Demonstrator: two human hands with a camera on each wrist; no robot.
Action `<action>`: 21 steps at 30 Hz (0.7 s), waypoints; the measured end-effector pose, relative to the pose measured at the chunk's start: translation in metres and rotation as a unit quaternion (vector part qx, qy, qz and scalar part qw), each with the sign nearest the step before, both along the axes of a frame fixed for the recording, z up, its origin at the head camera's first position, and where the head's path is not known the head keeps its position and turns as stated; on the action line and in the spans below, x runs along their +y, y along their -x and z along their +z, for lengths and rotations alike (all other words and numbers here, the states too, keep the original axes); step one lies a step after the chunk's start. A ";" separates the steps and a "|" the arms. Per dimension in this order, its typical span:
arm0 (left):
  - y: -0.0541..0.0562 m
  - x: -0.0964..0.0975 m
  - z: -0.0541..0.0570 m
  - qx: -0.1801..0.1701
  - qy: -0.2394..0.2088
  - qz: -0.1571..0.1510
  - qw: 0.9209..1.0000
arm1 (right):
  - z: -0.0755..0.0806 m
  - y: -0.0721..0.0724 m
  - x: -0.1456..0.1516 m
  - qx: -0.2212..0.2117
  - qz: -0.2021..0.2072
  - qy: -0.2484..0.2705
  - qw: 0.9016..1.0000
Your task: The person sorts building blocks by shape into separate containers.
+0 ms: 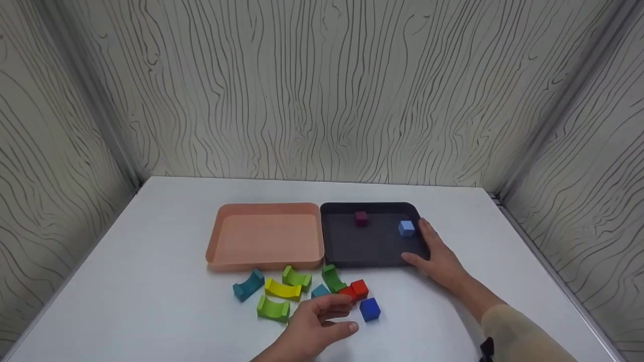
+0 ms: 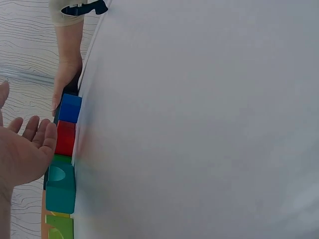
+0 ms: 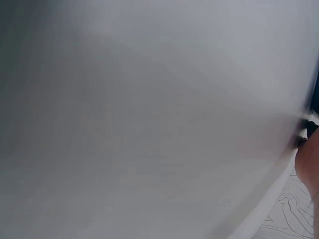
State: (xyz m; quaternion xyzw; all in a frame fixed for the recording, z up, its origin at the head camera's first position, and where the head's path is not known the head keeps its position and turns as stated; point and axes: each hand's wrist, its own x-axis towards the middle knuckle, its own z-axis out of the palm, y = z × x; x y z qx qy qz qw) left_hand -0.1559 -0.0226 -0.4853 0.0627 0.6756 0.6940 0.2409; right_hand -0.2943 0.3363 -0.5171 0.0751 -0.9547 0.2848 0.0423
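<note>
The left hand [image 1: 313,326] hovers, relaxed and free, near the dark blue cube [image 1: 370,309] — the right hand [image 1: 444,264], fingers spread, touches the black tray [image 1: 367,249].

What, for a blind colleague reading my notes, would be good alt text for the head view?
The right hand touches a dark tray holding two cubes; the left hand is near colorful blocks on a white table. A pink tray sits left of the dark one.
</note>
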 end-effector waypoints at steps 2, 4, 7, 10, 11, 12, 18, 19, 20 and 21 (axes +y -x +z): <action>-0.001 0.000 -0.001 -0.002 0.003 0.001 1.000 | 0.000 -0.001 0.000 -0.003 -0.001 0.001 1.000; -0.002 0.001 -0.001 -0.004 0.005 0.003 1.000 | 0.000 -0.001 0.000 -0.005 -0.002 0.003 1.000; -0.002 0.002 -0.002 -0.006 0.009 0.013 1.000 | 0.001 -0.002 0.000 -0.007 0.000 0.006 1.000; -0.001 0.004 -0.003 -0.009 0.023 0.025 0.999 | 0.001 -0.002 0.000 -0.009 0.001 0.005 1.000; -0.001 0.004 -0.004 -0.008 0.028 0.029 0.999 | 0.002 -0.002 0.000 -0.009 0.001 0.004 1.000; 0.000 0.004 -0.004 -0.008 0.032 0.033 0.999 | 0.002 -0.002 0.000 -0.008 0.001 0.002 1.000; 0.002 0.006 -0.005 -0.002 0.048 0.049 0.998 | 0.001 -0.001 -0.001 0.001 0.003 -0.001 1.000; 0.003 0.006 -0.005 0.001 0.051 0.051 0.997 | 0.001 -0.001 -0.001 0.001 0.005 -0.002 1.000; 0.003 0.006 -0.005 0.005 0.054 0.053 0.997 | 0.001 -0.001 -0.001 0.002 0.005 -0.001 1.000; 0.003 0.006 -0.005 0.008 0.057 0.056 0.997 | 0.001 -0.001 0.000 0.001 0.005 0.000 1.000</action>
